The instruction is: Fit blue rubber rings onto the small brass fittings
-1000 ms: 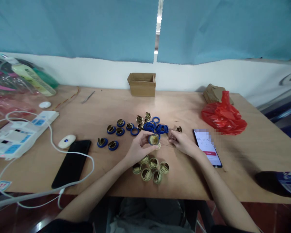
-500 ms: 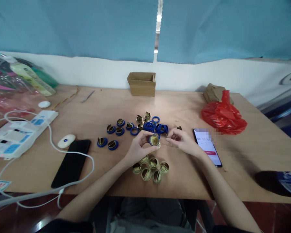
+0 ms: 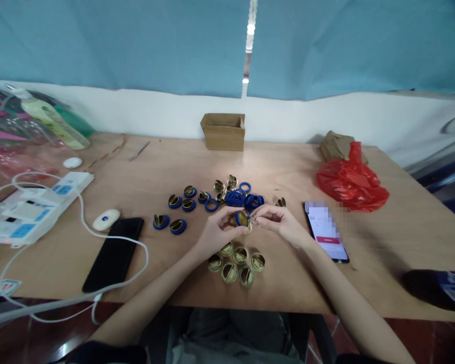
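Note:
Between the thumb and fingers of my left hand (image 3: pixel 217 231) is a round gold-coloured metal piece with a blue ring (image 3: pixel 241 218) around it, its face tilted to the right. My right hand (image 3: pixel 282 223) is pinched just to the right of that piece; whatever its fingertips hold is too small to make out. Behind both hands lies a heap of loose blue rings (image 3: pixel 235 197). Several bare gold pieces with raised tabs (image 3: pixel 240 255) sit in a cluster in front. To the left lie several gold pieces fitted with blue rings (image 3: pixel 178 226).
A cardboard box (image 3: pixel 224 137) stands at the back. On the right are a lit phone (image 3: pixel 328 237), a red plastic bag (image 3: pixel 351 184) and a dark bottle (image 3: pixel 434 289). A black phone (image 3: pixel 114 255), a white cable and a power strip (image 3: pixel 56 202) occupy the left.
The piece in my left hand has turned from facing up towards me to tilting right. My right hand has moved left, up close to it.

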{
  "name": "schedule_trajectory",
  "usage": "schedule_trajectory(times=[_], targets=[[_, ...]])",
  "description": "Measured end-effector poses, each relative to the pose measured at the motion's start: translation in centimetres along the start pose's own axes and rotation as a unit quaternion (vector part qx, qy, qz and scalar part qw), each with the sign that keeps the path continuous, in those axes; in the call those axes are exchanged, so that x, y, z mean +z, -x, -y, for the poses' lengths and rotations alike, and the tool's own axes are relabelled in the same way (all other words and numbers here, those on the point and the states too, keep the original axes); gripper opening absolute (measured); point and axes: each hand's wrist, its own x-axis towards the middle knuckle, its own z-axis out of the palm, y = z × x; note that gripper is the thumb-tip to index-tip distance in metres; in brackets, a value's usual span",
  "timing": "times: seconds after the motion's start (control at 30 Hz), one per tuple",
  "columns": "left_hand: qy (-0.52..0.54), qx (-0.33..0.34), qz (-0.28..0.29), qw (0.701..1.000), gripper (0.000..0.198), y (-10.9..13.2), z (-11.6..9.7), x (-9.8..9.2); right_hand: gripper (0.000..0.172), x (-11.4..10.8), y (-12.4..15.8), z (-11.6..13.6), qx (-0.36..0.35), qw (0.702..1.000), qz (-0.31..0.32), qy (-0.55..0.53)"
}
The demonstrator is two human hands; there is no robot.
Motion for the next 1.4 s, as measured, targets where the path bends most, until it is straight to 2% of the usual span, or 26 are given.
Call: schedule_trajectory(times=[0.07, 0.13, 0.27, 0.4, 0.53, 0.67, 0.93, 1.2, 1.3, 1.4], targets=[[-0.005, -0.006, 0.001, 1.000, 0.044, 0.0, -0.1, 0.1, 0.018, 0.1, 0.0, 0.0, -0.032, 0.998, -0.023, 0.039], [-0.015, -0.007, 0.002, 1.000, 0.044, 0.0, -0.1, 0.1, 0.019, 0.1, 0.1, -0.1, -0.028, 0.998, -0.024, 0.046], [-0.022, -0.008, 0.011, 1.000, 0.045, 0.0, 0.0, 0.0, 0.025, 0.7, 0.4, -0.1, 0.042, 0.997, 0.031, -0.059], [-0.022, -0.011, 0.032, 0.999, 0.048, 0.1, 0.1, -0.1, 0.030, 1.5, 0.5, -0.4, 0.060, 0.986, 0.045, -0.146], [-0.026, -0.016, 0.038, 0.999, 0.050, 0.2, 0.3, -0.1, 0.031, 2.0, 0.3, -0.8, 0.080, 0.983, 0.050, -0.157], [-0.027, -0.018, 0.040, 0.999, 0.050, 0.2, 0.2, -0.1, 0.030, 2.1, 0.2, -0.9, 0.066, 0.985, 0.066, -0.146], [-0.030, -0.004, 0.036, 0.999, 0.048, 0.0, 0.1, -0.2, 0.034, 2.1, 0.3, -0.8, 0.039, 0.992, 0.076, -0.087], [-0.012, -0.015, 0.065, 0.998, 0.051, 0.4, 0.4, 0.0, 0.035, 1.9, 0.4, -0.3, 0.013, 0.997, 0.081, -0.012], [0.000, -0.002, 0.077, 0.997, 0.054, 0.3, 0.7, -0.2, 0.027, 2.2, 0.5, 0.0, -0.037, 0.995, 0.055, 0.070], [0.018, 0.024, 0.103, 0.994, 0.052, 0.0, 0.8, -0.4, 0.017, 2.5, 0.7, -0.3, -0.100, 0.977, 0.016, 0.189]])
